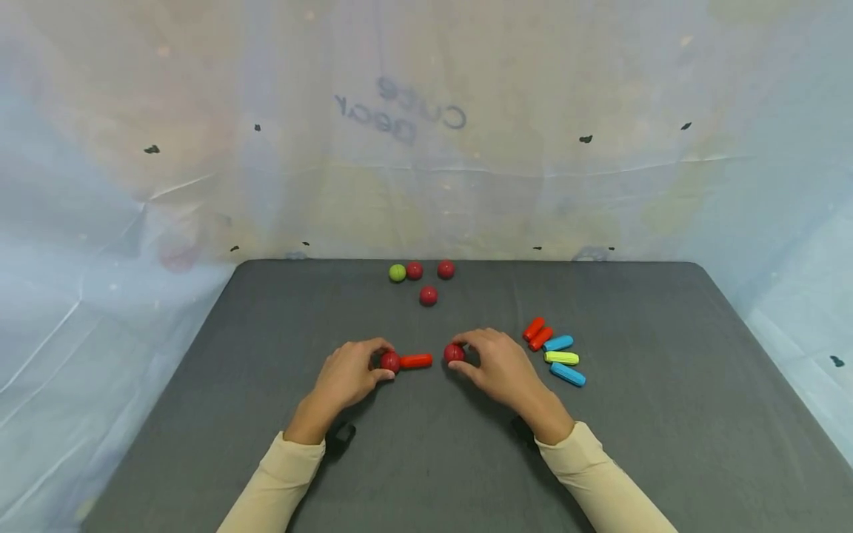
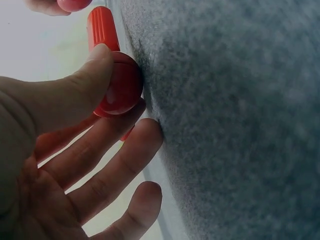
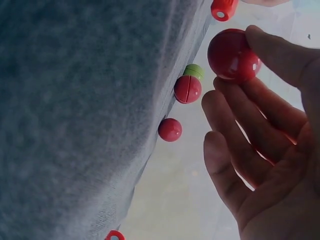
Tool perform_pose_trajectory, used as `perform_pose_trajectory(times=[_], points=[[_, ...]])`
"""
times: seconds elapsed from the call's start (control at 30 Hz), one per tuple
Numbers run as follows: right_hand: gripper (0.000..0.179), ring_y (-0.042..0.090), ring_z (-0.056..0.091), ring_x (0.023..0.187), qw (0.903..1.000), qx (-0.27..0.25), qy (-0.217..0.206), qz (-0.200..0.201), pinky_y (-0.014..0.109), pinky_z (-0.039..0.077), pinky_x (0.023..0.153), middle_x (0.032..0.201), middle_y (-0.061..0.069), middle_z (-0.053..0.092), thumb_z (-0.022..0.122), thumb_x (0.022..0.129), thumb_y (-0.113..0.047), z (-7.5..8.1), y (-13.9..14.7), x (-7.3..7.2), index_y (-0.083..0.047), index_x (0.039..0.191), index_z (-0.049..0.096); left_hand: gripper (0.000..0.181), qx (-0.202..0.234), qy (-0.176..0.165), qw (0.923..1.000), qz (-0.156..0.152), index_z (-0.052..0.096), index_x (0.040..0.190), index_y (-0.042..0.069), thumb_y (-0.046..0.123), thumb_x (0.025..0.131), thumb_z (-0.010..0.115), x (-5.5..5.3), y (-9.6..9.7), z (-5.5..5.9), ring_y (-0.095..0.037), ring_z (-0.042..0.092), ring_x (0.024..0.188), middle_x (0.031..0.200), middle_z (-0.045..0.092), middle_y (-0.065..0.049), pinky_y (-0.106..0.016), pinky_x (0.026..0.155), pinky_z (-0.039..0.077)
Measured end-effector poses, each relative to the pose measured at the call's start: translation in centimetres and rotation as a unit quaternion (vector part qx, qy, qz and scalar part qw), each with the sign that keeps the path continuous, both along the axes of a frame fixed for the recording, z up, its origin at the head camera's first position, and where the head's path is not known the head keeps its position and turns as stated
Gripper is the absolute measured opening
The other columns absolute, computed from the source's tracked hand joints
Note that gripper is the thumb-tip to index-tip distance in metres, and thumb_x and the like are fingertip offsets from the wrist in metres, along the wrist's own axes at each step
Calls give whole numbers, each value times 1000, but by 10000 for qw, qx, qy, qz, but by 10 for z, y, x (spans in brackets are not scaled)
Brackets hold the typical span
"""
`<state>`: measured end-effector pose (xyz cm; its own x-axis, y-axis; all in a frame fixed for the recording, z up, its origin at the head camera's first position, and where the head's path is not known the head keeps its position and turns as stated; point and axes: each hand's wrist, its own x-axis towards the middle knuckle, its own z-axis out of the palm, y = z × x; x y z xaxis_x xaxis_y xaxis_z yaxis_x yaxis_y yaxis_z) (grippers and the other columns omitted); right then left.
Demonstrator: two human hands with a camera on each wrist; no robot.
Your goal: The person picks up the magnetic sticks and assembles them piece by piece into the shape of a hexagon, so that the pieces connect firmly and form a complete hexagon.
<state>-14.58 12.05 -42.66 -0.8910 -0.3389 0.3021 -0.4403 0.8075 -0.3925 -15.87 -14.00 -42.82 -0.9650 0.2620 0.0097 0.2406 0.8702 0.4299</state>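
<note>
Left and right of the centre stick (image 1: 416, 361), balls (image 1: 390, 361) are blocking; its near side is lying free.

Red balls (image 1: 390, 361) (two) between fingers (image 1: 378, 344)

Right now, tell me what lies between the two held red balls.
The head view shows a red cylinder, then bare tabletop before the right ball.

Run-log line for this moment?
left grip: holds red ball, touching red stick | right grip: holds another red ball, not touching red stick
</note>
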Motion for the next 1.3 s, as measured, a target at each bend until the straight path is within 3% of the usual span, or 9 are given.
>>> perform_pose_trajectory(times=[0.47, 0.87, 1.03, 1.13, 1.3], points=[[35, 12, 62, 93, 9995, 88, -291, 95, 35, 51, 83, 108, -4, 69, 77, 80, -39, -3, -3, 2, -20, 109, 70, 34, 84, -38, 9998, -159, 69, 105, 24, 28, 74, 82, -1, 0, 0, -6, 51, 61, 74, 61, 8, -27, 56, 42], [35, 12, 63, 96, 9988, 157, -278, 364, 37, 51, 86, 108, -4, 70, 77, 80, -38, -6, -13, 2, -20, 109, 70, 36, -30, -22, 9998, -191, 68, 105, 23, 28, 73, 83, 0, 0, 0, -5, 52, 62, 74, 62, 7, -29, 58, 43], [35, 13, 63, 97, 9985, 195, -314, 406, 37, 51, 87, 108, -4, 70, 77, 80, -38, -6, -13, 3, -20, 109, 70, 35, 3, -92, 9994, -343, 68, 107, 22, 27, 74, 82, 0, -1, 1, -5, 52, 64, 80, 64, 7, -28, 60, 43], [35, 14, 63, 98, 9982, 237, -338, 431, 38, 51, 87, 108, -3, 70, 77, 80, -37, -6, -13, 3, -19, 110, 70, 35, 81, -113, 9987, -481, 68, 109, 21, 25, 76, 81, 1, -2, 2, -6, 55, 69, 89, 66, 6, -31, 64, 46], [35, 14, 64, 99, 9979, 281, -368, 446, 38, 50, 88, 109, -3, 70, 77, 81, -36, -6, -14, 2, -18, 110, 70, 37, 10, 123, 9961, -876, 68, 113, 20, 27, 79, 80, 1, -2, 0, -14, 62, 93, 108, 67, 4, -40, 83, 50]])
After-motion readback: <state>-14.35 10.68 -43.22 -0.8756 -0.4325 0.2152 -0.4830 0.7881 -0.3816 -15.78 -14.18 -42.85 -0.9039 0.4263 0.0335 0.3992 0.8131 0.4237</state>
